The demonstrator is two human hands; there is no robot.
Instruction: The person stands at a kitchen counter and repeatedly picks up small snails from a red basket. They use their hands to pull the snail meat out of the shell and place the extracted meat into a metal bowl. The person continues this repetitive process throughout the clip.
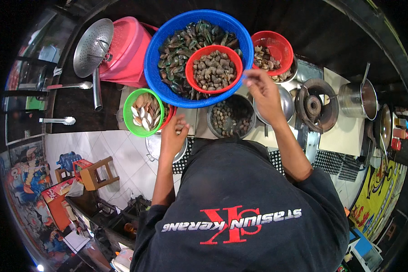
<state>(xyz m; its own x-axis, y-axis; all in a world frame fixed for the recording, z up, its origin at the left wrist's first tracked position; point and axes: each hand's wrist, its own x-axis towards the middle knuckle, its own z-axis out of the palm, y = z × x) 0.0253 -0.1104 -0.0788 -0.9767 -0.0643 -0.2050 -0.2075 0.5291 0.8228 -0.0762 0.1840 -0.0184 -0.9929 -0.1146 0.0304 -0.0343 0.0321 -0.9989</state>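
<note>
My left hand (172, 137) is loosely curled beside a green plastic basket (126, 117) of long pale shellfish. Behind that basket, a red basket (170, 115) shows only in part. Something small may lie between the left fingers; I cannot tell. My right hand (266, 97), fingers parted and bent, is at the right rim of a large blue basket (149, 73); whether it touches is unclear. Green mussels (176, 56) fill the blue basket, and a smaller red basket (189, 75) of cockles (214, 71) rests on them. Between my hands, a dark round pan (212, 126) contains more small shellfish.
At right are a red basket (284, 42) of shells, a silver pan (285, 98), a burner (313, 103) and a steel pot (352, 98). At left, a perforated ladle (88, 47) leans against a pink container (136, 54); metal tongs (56, 120) lie nearby.
</note>
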